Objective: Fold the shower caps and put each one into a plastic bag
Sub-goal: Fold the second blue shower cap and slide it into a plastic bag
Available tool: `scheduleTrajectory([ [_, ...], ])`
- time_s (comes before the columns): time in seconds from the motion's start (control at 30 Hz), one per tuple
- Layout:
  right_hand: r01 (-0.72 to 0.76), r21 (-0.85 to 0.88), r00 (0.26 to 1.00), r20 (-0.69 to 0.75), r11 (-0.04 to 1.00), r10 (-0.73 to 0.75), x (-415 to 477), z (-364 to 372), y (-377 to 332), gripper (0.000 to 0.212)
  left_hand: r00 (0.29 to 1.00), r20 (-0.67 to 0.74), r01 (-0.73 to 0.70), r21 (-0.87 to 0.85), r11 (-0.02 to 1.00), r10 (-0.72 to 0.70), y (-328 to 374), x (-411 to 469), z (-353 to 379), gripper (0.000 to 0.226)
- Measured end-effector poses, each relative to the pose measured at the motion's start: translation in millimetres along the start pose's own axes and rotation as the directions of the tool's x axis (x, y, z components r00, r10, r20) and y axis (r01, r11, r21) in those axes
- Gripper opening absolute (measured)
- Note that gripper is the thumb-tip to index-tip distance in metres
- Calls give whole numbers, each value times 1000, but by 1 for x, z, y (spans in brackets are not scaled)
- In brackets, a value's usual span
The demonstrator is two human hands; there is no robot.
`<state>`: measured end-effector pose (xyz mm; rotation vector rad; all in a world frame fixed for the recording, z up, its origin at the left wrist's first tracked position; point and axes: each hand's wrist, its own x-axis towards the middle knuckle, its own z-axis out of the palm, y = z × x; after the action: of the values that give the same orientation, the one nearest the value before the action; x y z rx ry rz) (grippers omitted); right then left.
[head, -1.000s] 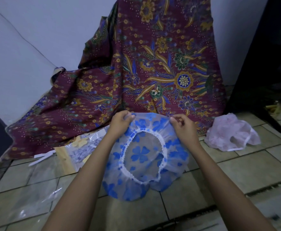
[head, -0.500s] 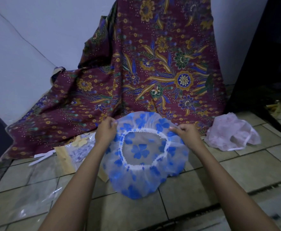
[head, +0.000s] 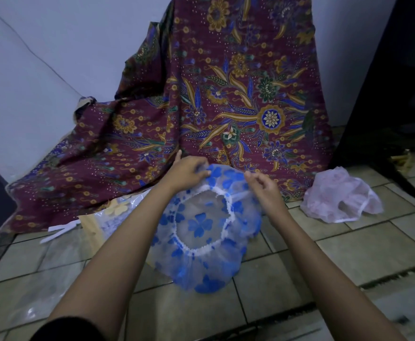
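Observation:
A clear shower cap with blue flowers (head: 201,242) hangs in front of me, its white elastic opening facing me. My left hand (head: 185,172) pinches its far rim at the top left. My right hand (head: 263,188) holds the rim at the top right, fingers curled on the plastic. A pink shower cap (head: 339,195) lies crumpled on the floor tiles to the right. Clear plastic bags (head: 113,217) lie on the floor to the left, partly behind my left forearm.
A maroon batik cloth (head: 226,94) drapes from the wall down to the floor behind the cap. A dark furniture piece (head: 386,94) stands at the right. A white strip (head: 59,230) lies near the bags. The floor is tiled.
Both hands have moved closer together along the cap's far rim, and the cap has swung and tilted so its opening faces me more.

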<state>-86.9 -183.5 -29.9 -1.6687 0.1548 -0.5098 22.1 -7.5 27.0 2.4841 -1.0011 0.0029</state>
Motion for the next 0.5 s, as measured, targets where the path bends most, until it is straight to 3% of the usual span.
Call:
scheduleTrajectory([
  [0.07,-84,8,996,26,996,84,-5,-3,8,42,996,-84,9,-161,987,-22,-9,3,1,25],
  [0.17,-120,-115,993,3,986,121,-9,0,22,44,989,-141,-1,-240,971,-34,-14,3,1,36],
  [0.37,-25,-265,994,-106,964,-4,0,-3,29,49,985,-124,101,-134,986,-118,-34,-1,0,33],
  [0.5,28,-282,995,-84,959,-53,5,-9,25,46,990,-98,85,-134,987,-99,-39,-10,6,33],
])
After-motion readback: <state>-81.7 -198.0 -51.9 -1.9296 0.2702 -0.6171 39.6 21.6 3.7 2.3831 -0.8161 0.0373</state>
